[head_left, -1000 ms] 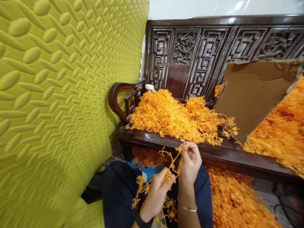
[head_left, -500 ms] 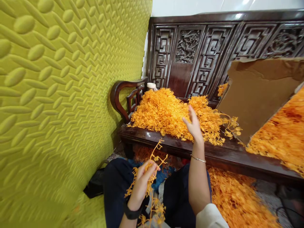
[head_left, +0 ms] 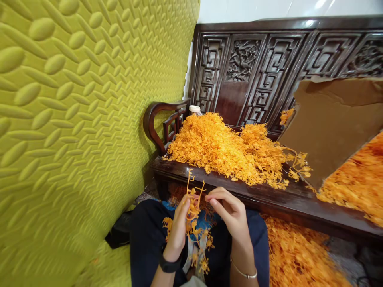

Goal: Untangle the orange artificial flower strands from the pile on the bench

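Note:
My left hand (head_left: pixel 178 231) is closed around a tangled orange plastic strand (head_left: pixel 194 207) that sticks up above my fingers and dangles over my lap. My right hand (head_left: pixel 230 213) sits just to its right, fingers curled, thumb and forefinger pinching at the top of the same strand. Both hands hover over my dark trousers (head_left: pixel 146 239), in front of the bench edge. A big heap of the same orange pieces (head_left: pixel 227 149) lies on the dark carved wooden bench (head_left: pixel 239 191).
A yellow-green embossed cushion (head_left: pixel 74 119) fills the left. A brown cardboard sheet (head_left: pixel 332 123) leans on the bench back, with another orange pile (head_left: pixel 356 179) to its right. More orange pieces (head_left: pixel 299 255) cover the floor. A white-capped jar (head_left: pixel 195 109) stands by the armrest.
My right hand, which had reached up to the heap on the bench, has come back down to the strand in my left hand. The left hand stayed over my lap.

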A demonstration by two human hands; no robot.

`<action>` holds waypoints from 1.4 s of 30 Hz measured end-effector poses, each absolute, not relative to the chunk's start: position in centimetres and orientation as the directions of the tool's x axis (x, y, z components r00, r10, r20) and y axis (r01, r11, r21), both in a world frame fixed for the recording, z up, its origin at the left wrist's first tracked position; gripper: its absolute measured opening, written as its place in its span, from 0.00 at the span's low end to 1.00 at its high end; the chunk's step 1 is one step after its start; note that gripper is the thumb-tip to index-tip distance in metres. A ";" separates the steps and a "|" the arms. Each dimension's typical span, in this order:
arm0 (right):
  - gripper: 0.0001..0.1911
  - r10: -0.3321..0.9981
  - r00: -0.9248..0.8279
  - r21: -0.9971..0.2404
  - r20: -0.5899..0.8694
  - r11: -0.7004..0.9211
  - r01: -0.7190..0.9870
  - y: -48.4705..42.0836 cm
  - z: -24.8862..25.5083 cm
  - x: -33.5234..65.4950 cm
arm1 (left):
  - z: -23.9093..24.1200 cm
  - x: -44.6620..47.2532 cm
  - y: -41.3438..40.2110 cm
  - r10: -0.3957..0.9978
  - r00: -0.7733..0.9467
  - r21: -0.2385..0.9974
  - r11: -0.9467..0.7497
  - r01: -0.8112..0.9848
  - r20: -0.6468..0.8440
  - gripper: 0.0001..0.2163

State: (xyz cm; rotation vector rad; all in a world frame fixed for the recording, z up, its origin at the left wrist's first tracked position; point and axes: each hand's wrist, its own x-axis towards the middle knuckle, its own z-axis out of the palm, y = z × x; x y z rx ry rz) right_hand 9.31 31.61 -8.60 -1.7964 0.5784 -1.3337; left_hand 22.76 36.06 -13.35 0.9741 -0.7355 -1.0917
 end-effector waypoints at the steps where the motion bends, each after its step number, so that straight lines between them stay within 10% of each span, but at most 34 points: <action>1: 0.06 -0.757 0.343 -0.821 0.557 -0.564 0.087 31.9 -8.7 9.3 | -13.3 22.8 36.1 -0.952 0.305 0.914 0.156 0.374 0.038 0.14; 12: 0.11 -0.729 0.482 -0.779 0.486 -0.611 -0.138 32.9 -9.1 10.5 | -13.1 22.7 36.5 -0.955 0.266 0.930 0.213 0.299 0.133 0.18; 30: 0.05 -0.889 0.084 -0.890 0.451 -0.440 0.122 32.7 -10.4 10.5 | -12.3 23.1 36.8 -0.984 0.145 0.969 0.137 0.208 0.107 0.11; 42: 0.09 -0.798 0.438 -0.908 0.414 -0.394 0.140 33.3 -10.1 9.4 | -13.2 22.8 36.4 -0.988 0.058 0.928 0.152 0.339 0.141 0.18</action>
